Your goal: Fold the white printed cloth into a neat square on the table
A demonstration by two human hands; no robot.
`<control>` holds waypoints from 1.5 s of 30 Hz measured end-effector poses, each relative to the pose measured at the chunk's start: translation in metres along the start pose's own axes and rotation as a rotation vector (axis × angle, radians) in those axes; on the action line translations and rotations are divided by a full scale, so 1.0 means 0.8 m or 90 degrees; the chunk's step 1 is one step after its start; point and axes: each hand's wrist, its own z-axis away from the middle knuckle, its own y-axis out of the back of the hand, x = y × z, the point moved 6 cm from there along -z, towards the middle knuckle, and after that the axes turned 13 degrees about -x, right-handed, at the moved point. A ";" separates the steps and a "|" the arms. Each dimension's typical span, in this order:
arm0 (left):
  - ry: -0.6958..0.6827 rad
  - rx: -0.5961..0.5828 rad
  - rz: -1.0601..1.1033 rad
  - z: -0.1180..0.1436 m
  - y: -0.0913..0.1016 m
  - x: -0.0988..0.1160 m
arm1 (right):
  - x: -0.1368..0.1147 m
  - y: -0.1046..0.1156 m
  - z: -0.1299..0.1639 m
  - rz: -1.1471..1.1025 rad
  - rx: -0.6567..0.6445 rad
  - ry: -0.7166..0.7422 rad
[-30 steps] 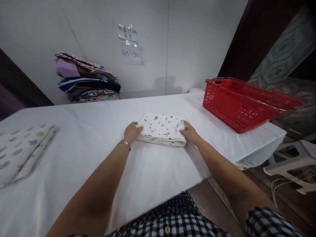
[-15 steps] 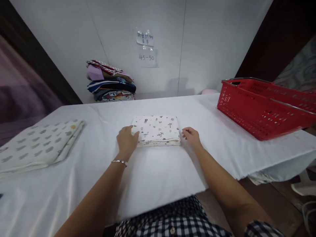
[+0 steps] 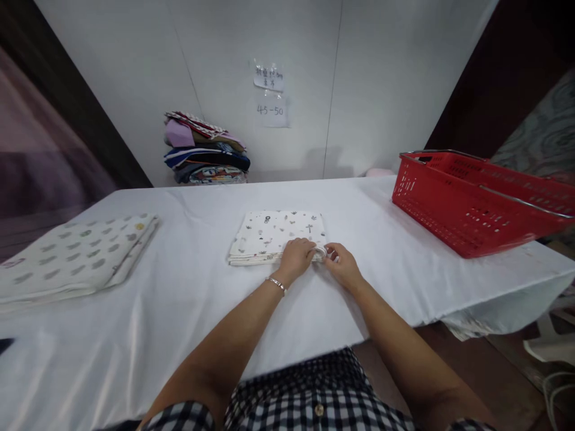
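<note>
A folded white cloth with small dark prints (image 3: 274,233) lies in the middle of the table covered in white fabric (image 3: 224,317). My left hand (image 3: 296,258), a bracelet on its wrist, rests on the cloth's near right corner with the fingers curled over the edge. Beside it, my right hand (image 3: 342,266) pinches the same corner's layers between thumb and fingers. The two hands are almost touching.
Another folded cloth with grey spots (image 3: 76,254) lies at the table's left. A stack of coloured folded fabrics (image 3: 204,149) sits at the back by the wall. At the right end stands a red plastic basket (image 3: 476,203). Paper notes (image 3: 271,96) hang on the wall.
My left hand has moved from the cloth's left edge across to its near right corner. My right hand has closed in on that same corner. The view has turned slightly.
</note>
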 end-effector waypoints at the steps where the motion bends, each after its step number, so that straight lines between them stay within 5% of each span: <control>1: -0.004 0.004 -0.009 0.000 0.000 0.000 | -0.001 0.000 0.000 0.011 0.008 -0.005; 18: -0.073 0.135 -0.028 0.018 0.001 0.018 | 0.009 -0.007 -0.004 -0.065 0.007 0.009; 30: 0.060 0.130 -0.022 0.019 -0.011 0.030 | 0.002 -0.005 -0.006 -0.059 -0.002 0.049; 45: 0.115 0.158 0.064 0.027 -0.015 0.039 | 0.001 -0.005 -0.003 -0.017 -0.015 0.025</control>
